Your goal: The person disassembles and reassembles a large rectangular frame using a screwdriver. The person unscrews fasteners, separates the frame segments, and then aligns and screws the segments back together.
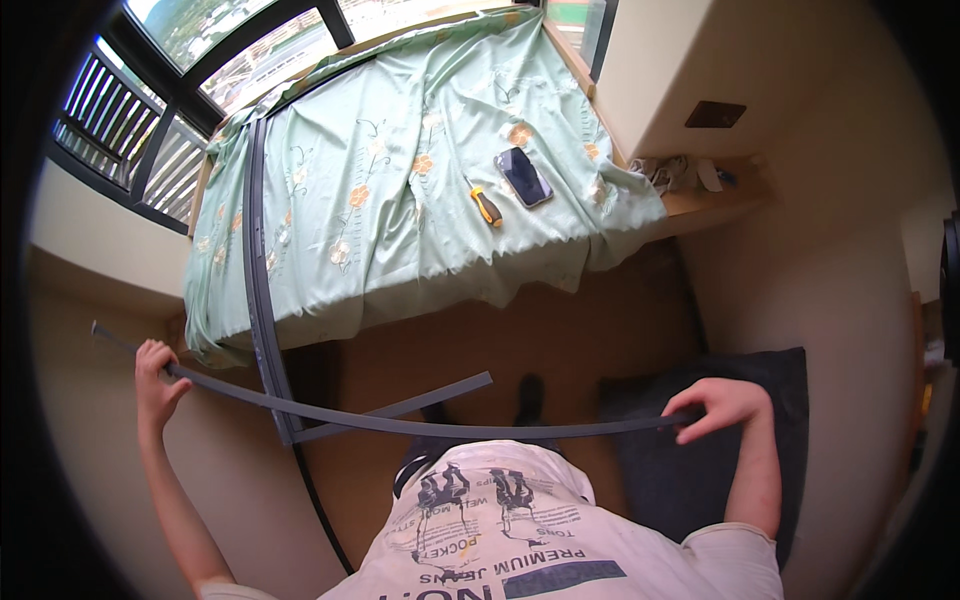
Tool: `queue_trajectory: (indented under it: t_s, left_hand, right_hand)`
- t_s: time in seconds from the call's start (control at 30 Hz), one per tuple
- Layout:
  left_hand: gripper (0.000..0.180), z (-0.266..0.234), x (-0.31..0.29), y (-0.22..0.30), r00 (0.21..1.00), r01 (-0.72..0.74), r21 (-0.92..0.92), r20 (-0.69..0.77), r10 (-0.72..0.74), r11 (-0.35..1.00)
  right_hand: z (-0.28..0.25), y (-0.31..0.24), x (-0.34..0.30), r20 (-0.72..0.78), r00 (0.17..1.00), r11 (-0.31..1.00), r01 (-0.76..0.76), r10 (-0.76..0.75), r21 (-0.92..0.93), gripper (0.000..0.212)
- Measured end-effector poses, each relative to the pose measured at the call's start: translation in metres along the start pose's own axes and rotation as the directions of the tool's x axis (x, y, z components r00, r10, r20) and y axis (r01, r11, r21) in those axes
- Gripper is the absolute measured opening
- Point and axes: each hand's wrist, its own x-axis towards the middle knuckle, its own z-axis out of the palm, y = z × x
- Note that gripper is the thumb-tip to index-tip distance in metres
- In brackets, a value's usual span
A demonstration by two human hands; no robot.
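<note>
A long, thin dark grey strip (430, 428) runs across in front of my body; it looks curved in this wide view. Near its left end my left hand (160, 385) is closed around it, and a short piece sticks out past the fist. At its right end my right hand (722, 408) grips the strip between thumb and fingers. Behind it, a dark grey metal frame piece (262, 270) lies over the cloth and down past its front edge. A shorter flat grey bar (425, 395) joins or crosses that piece at its lower end; the strip partly covers it.
A pale green flowered cloth (330, 170) covers the window ledge. On it lie a yellow-and-black screwdriver (486, 207) and a dark phone (523, 177). A dark cushion or mat (640, 470) is on the floor at right. Crumpled items (680, 175) sit on the wooden shelf (720, 205).
</note>
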Motion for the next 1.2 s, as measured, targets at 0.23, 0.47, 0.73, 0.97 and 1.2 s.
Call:
queue_trajectory:
  t_s: [0.23,0.47,0.73,0.97,1.2]
  left_hand:
    - [0.062,-0.021,0.086,0.081,0.972,-0.204,0.083,0.134,0.192,0.975]
    - [0.048,-0.011,0.166,0.121,0.924,-0.317,0.196,-0.157,0.349,0.928]
    - [0.019,0.161,0.077,0.218,0.999,0.004,-0.76,-0.025,-0.035,0.65]
    - [0.024,0.293,-0.034,0.315,0.76,0.578,-0.794,0.608,0.23,0.188]
    - [0.042,0.342,-0.05,0.348,0.358,0.914,-0.401,0.87,0.337,0.064]
  right_hand:
    - [0.064,0.029,0.081,0.241,0.969,0.905,-0.058,-0.05,0.422,0.03]
    - [0.121,0.032,0.111,-0.404,0.912,0.961,0.168,-0.066,0.222,0.036]
    - [0.146,0.021,0.136,-0.679,0.721,0.92,0.161,0.137,0.357,0.038]
    - [0.148,0.049,0.194,-0.761,0.588,0.866,0.192,0.275,0.462,0.038]
    - [0.113,0.081,0.259,-0.738,0.576,0.8,0.225,0.351,0.556,0.04]
